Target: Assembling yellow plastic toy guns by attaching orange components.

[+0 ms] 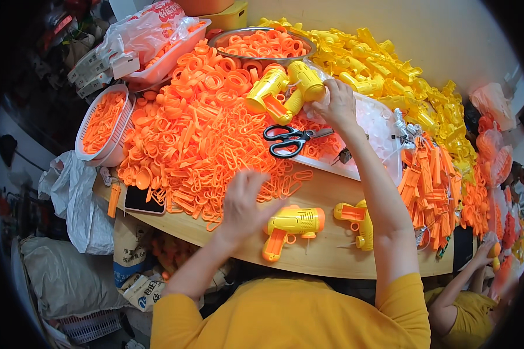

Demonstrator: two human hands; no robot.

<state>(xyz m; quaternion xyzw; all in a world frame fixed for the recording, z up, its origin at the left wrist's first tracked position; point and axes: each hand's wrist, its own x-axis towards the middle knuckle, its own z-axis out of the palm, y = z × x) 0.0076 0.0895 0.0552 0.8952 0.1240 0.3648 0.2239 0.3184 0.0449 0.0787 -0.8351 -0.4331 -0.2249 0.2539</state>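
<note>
Toy gun [304, 82] sits in right grip [335, 104]; left grip [244, 203] spread wide, empty.

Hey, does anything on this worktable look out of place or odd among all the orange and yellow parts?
Yes: black-handled scissors lie on the heap of orange plastic rings, half over the clear tray. A dark phone sits at the table's edge, partly buried under loose parts.

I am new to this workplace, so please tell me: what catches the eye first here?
A huge heap of orange plastic rings and clips covers the wooden table. Behind it, yellow toy parts pile against the wall, and the right hand touches a yellow toy gun near black scissors.
</note>
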